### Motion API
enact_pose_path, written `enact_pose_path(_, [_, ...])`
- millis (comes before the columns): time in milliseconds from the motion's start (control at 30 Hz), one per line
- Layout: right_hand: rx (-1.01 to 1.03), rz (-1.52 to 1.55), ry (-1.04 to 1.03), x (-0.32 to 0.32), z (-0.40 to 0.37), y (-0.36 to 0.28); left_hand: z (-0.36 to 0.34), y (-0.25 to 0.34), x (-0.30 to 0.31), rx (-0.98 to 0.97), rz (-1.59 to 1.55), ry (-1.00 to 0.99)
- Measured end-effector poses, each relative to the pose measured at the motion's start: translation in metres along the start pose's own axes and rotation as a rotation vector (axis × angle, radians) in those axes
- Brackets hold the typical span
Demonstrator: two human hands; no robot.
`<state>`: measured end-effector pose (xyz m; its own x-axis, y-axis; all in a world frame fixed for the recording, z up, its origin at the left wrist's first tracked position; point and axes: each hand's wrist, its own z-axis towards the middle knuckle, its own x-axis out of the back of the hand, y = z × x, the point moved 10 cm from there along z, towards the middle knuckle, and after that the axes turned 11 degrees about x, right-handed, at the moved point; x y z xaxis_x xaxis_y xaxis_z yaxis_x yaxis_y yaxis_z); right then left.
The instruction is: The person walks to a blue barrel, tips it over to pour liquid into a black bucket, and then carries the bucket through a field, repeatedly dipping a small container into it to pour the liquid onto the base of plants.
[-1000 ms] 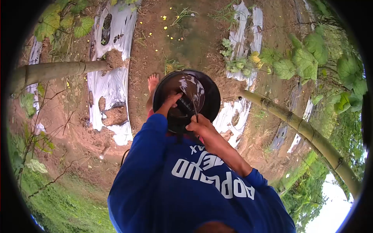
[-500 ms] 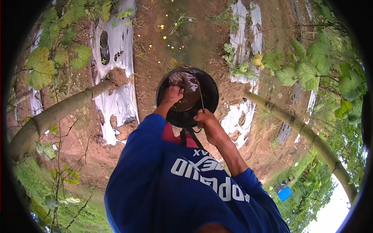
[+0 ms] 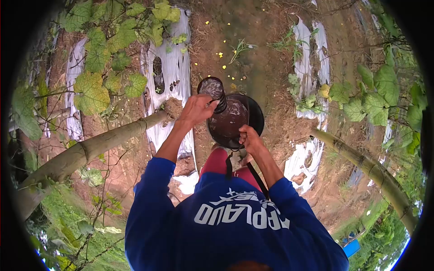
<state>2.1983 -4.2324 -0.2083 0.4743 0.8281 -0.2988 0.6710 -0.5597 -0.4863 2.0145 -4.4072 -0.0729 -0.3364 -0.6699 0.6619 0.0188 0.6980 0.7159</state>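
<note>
My left hand [image 3: 198, 109] is closed around a dark ribbed cup [image 3: 219, 105], filled near its top with brownish, foamy liquid. The cup is raised above the left rim of a black bucket [image 3: 259, 118]. Murky brown liquid [image 3: 231, 119] with pale foam lies inside the bucket. At the bucket's near right edge, my right hand [image 3: 251, 139] has its fingers curled round the thin handle, most of which is hard to make out. The bucket hangs or rests just in front of my legs; its underside is hidden.
Torn whitish plastic sheeting covers a soil bed on the left [image 3: 174, 67] and another on the right [image 3: 304, 165]. Bamboo poles slant in from the left [image 3: 99, 142] and right [image 3: 361, 158]. Leafy vines [image 3: 92, 88] hang at both sides. Yellow petals dot the soil path ahead.
My left hand has come up out of the bucket, bringing the filled cup above its left rim. My right hand stays at the handle. The view has shifted, so the surroundings appear further right.
</note>
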Motion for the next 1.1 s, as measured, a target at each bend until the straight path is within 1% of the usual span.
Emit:
enact_pose_path(67, [0.009, 0.014, 0.022, 0.001, 0.0, 0.001, 0.027, -0.008, 0.026, 0.041, 0.051, 0.019])
enact_pose_path(133, [0.03, 0.025, 0.052, 0.004, -0.001, -0.002, 0.062, -0.033, 0.04, 0.167, 0.133, -0.023])
enact_pose_path(200, [0.06, 0.06, 0.052, 0.005, -0.003, -0.005, 0.101, -0.059, 0.051, 0.218, 0.224, -0.05])
enact_pose_path(267, [0.096, 0.099, 0.057, 0.008, -0.005, -0.011, 0.135, -0.071, 0.058, 0.232, 0.293, -0.135])
enact_pose_path(300, [0.079, 0.109, 0.074, 0.011, -0.006, -0.009, 0.155, -0.084, 0.056, 0.22, 0.298, -0.165])
enact_pose_path(333, [0.061, 0.12, 0.091, 0.015, -0.008, -0.008, 0.167, -0.084, 0.065, 0.194, 0.333, -0.136])
enact_pose_path(400, [0.064, 0.111, 0.115, 0.027, -0.009, -0.004, 0.192, -0.095, 0.073, 0.185, 0.331, -0.154])
enact_pose_path(467, [0.067, 0.098, 0.135, 0.038, -0.01, -0.003, 0.205, -0.113, 0.077, 0.376, 0.326, -0.317])
enact_pose_path(500, [0.085, 0.108, 0.138, 0.041, -0.012, -0.004, 0.21, -0.113, 0.082, 0.417, 0.338, -0.296])
enact_pose_path(533, [0.101, 0.119, 0.141, 0.044, -0.013, -0.005, 0.213, -0.109, 0.084, 0.406, 0.346, -0.304])
enact_pose_path(600, [0.131, 0.149, 0.162, 0.047, -0.018, -0.01, 0.212, -0.096, 0.102, 0.42, 0.301, -0.224])
enact_pose_path(633, [0.158, 0.164, 0.175, 0.05, -0.019, -0.015, 0.213, -0.1, 0.108, 0.436, 0.222, -0.188])
enact_pose_path(667, [0.161, 0.177, 0.181, 0.056, -0.018, -0.013, 0.215, -0.099, 0.11, 0.427, 0.23, -0.195])
enact_pose_path(733, [0.154, 0.217, 0.16, 0.065, -0.014, -0.008, 0.212, -0.104, 0.111, 0.491, 0.219, -0.245])
enact_pose_path(767, [0.159, 0.23, 0.167, 0.069, -0.016, -0.008, 0.214, -0.111, 0.11, 0.457, 0.199, -0.233])
enact_pose_path(833, [0.167, 0.248, 0.152, 0.076, -0.021, -0.011, 0.214, -0.116, 0.107, 0.362, 0.264, -0.231])
enact_pose_path(900, [0.162, 0.275, 0.177, 0.089, -0.021, -0.008, 0.193, -0.081, 0.111, 0.257, 0.302, -0.101])
enact_pose_path(967, [0.136, 0.301, 0.196, 0.099, -0.019, -0.002, 0.175, -0.039, 0.104, -0.011, 0.389, 0.043])
enact_pose_path(1000, [0.148, 0.321, 0.212, 0.103, -0.019, -0.002, 0.169, -0.036, 0.096, 0.042, 0.319, 0.016])
enact_pose_path(1100, [0.175, 0.324, 0.218, 0.113, -0.014, 0.0, 0.155, 0.0, 0.068, -0.048, 0.342, 0.048])
